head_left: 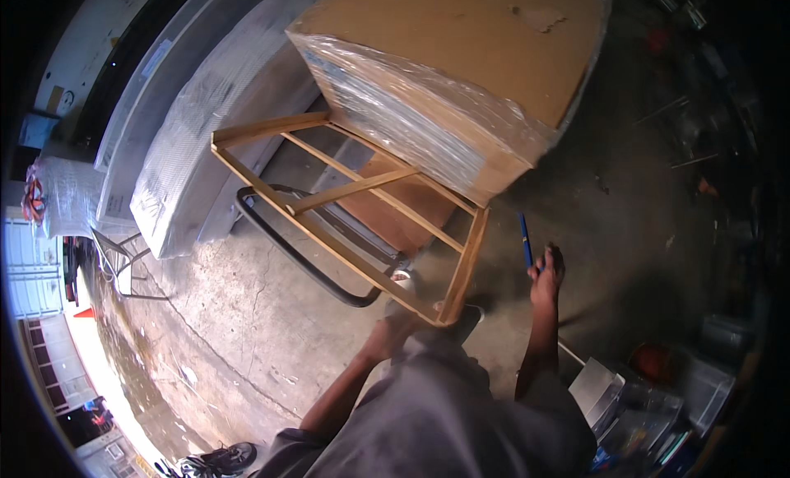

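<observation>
Head view, left hand [393, 326] gripping wooden frame [346, 223] corner, right hand [546, 274] closed round blue pen [526, 241].

A box [461, 75] sits on a frame [346, 223]; left fingers [393, 320] under its near corner, pen [525, 241] in right fingers [550, 260]

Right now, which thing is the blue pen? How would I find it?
Find the big plastic-wrapped cardboard box on the wooden frame. Below its right corner, the right hand holds the pen: a thin blue stick, the only blue thing against the grey floor.
</observation>
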Demonstrator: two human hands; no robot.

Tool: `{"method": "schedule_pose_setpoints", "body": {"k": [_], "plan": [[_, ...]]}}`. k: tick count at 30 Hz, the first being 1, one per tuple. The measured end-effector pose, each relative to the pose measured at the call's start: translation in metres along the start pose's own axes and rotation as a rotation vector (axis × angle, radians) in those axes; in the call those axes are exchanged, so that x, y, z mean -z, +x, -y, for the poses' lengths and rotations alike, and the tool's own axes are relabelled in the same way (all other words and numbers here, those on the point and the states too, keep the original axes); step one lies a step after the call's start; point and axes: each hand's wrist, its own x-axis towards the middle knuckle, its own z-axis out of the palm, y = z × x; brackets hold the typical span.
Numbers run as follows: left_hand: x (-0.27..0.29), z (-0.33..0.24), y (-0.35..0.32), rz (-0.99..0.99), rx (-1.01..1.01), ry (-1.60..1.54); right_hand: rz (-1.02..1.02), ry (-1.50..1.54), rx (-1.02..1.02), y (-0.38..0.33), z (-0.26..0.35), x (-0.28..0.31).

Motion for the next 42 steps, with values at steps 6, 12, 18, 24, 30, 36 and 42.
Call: {"method": "schedule_pose_setpoints", "body": {"k": [6, 12, 18, 24, 30, 36, 42], "plan": [[0.163, -0.092, 0.024, -0.402, -0.019, 0.313, 0.091, -0.302, 0.151, -0.051, 0.009, -0.054], [0.307, -0.104, 0.06, -0.772, 0.005, 0.216, 0.247, -0.449, 0.166, -0.095, 0.011, -0.161], [0.454, -0.052, 0.131, -0.874, 0.073, 0.043, 0.211, -0.277, 0.051, -0.109, -0.023, -0.295], [0.575, 0.036, 0.249, -0.712, 0.421, -0.439, 0.09, -0.053, -0.065, -0.117, -0.064, -0.441], [0.613, 0.081, 0.3, -0.532, 0.411, -0.711, -0.1, 0.025, -0.101, -0.111, -0.1, -0.595], [0.603, 0.091, 0.317, -0.592, 0.322, -0.972, -0.022, 0.172, -0.135, -0.035, -0.18, -0.694], [0.588, 0.09, 0.323, -0.755, 0.342, -1.111, 0.01, -0.087, -0.044, 0.074, -0.283, -0.745]]}}
